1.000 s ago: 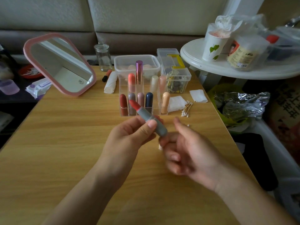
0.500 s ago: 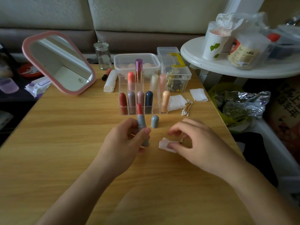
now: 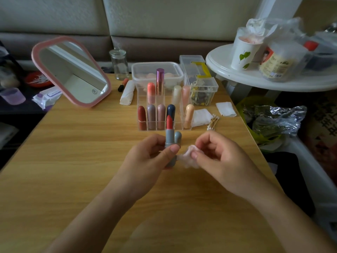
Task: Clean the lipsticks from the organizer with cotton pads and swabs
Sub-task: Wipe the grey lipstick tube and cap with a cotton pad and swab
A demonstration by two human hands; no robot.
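My left hand (image 3: 147, 157) grips an uncapped grey lipstick (image 3: 170, 137) upright, its red tip pointing up. The grey cap (image 3: 178, 137) stands on the table just behind it. My right hand (image 3: 220, 157) pinches a crumpled, pink-stained cotton pad (image 3: 187, 157) right beside the tube's lower part. Behind them stands the clear organizer (image 3: 180, 123) holding several capped lipsticks. A clean cotton pad (image 3: 200, 117), another pad (image 3: 226, 109) and a bunch of cotton swabs (image 3: 213, 122) lie to its right.
A pink-framed mirror (image 3: 71, 72) leans at the back left beside a glass jar (image 3: 119, 63). Clear lidded boxes (image 3: 202, 88) stand behind the organizer, and a rolled white cloth (image 3: 127, 94) lies beside it. A white round side table (image 3: 255, 77) with cups stands at right.
The left hand brought the lipstick from tilted to upright. The right hand set down the cap, picked the cotton pad off the table and brought it against the tube.
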